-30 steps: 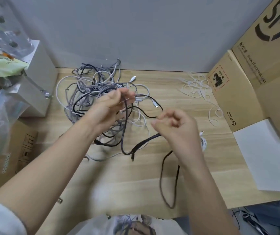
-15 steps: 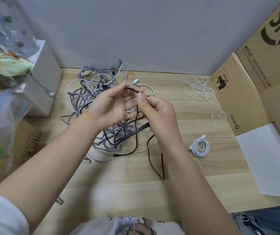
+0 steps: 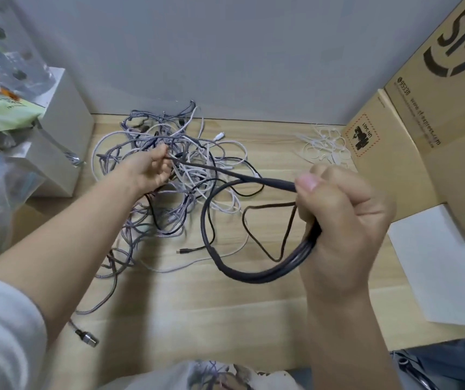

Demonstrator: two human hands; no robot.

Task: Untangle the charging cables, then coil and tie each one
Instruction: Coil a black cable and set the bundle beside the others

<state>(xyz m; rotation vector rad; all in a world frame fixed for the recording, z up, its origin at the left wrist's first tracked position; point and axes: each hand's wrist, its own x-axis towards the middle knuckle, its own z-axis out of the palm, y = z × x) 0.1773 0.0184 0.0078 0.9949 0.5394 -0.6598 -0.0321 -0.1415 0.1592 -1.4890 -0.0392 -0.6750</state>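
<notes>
Spanning the wooden desk (image 3: 225, 311): tangled cables (image 3: 169, 170), grey wall (image 3: 225, 52).

The right grip (image 3: 341, 218) is raised close to the camera, fingers curled tight in a fist, thumb on top. The left grip (image 3: 152, 167) reaches farther out with its arm extended, fingers curled in a pinch, well left of the right grip.

You get soft, even, diffuse light — shadows on the wooden table (image 3: 225, 311) are faint. Wide-angle bending warps your edges, and the right hand (image 3: 343, 220) looks slightly motion-blurred.
</notes>
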